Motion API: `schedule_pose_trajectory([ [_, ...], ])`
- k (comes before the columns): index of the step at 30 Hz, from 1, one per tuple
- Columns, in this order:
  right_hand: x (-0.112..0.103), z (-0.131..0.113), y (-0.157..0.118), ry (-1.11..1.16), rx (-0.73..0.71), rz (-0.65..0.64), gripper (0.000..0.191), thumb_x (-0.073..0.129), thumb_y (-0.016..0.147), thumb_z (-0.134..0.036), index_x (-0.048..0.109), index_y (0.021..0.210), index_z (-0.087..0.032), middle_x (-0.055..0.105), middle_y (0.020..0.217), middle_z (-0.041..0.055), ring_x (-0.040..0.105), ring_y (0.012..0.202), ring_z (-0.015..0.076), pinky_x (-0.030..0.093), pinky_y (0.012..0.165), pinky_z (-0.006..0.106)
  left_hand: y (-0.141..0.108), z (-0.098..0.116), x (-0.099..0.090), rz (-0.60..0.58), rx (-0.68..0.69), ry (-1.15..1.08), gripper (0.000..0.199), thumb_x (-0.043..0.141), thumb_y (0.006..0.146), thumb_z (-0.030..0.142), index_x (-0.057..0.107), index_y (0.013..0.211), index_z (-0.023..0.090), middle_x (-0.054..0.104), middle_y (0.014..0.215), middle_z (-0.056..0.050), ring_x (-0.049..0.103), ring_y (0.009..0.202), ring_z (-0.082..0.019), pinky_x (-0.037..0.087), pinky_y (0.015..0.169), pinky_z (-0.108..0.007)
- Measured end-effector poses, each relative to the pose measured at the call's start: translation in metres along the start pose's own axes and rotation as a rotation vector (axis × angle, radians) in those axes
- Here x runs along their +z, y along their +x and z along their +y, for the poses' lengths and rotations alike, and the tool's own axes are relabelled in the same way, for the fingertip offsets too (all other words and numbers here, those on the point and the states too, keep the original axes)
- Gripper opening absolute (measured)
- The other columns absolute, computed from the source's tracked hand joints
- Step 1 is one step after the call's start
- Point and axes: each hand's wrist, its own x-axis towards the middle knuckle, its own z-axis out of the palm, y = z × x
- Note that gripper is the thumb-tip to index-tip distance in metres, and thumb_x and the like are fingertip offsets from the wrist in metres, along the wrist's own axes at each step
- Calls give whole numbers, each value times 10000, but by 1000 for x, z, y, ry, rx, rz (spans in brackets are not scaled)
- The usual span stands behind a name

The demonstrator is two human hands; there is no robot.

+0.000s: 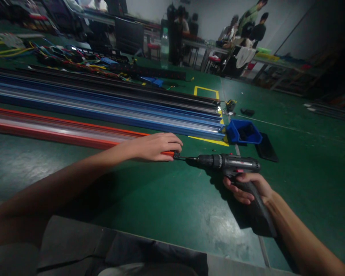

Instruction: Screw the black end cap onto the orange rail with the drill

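My right hand [250, 188] is wrapped round the grip of a black cordless drill [238, 163], its bit pointing left. The tip of the bit meets a small black end piece [176, 155] on the orange-red rail [103, 142]. My left hand [161, 146] lies over that end of the rail with its fingers curled round it, hiding part of it. Just behind are several long blue rails [161, 117], side by side on the green table.
A blue bin [244, 131] with dark small parts stands behind the drill, beside a flat black slab [266, 147]. Black rails [117, 86], tangled wires [74, 57] and a clear bottle [165, 48] lie or stand farther back. Several people sit or stand at far tables.
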Motion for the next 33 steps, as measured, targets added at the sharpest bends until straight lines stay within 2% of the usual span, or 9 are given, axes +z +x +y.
schedule_pose_trajectory([
  [11,-3,0,0,20,19,-12,293,642,933,-238,768,1076,-14,682,801,71,448,392,20,552,482,190,0,0,1,-6,67,12,205,563,1046,340,698,1145,221,695,1276,-132,559,1351,-290,472,1158,-469],
  [21,0,-1,-1,6,18,26,288,646,929,-253,765,1057,-24,675,788,67,435,382,14,543,464,183,1,1,0,-5,50,-48,178,593,1035,338,728,1089,236,706,1244,-105,586,1317,-268,479,1155,-454],
  [33,5,3,-2,-61,-41,4,296,665,933,-271,761,1075,-30,703,838,88,520,405,31,586,518,213,1,-1,1,5,41,-81,162,609,1026,352,720,1063,241,703,1210,-98,605,1262,-261,495,1104,-432],
])
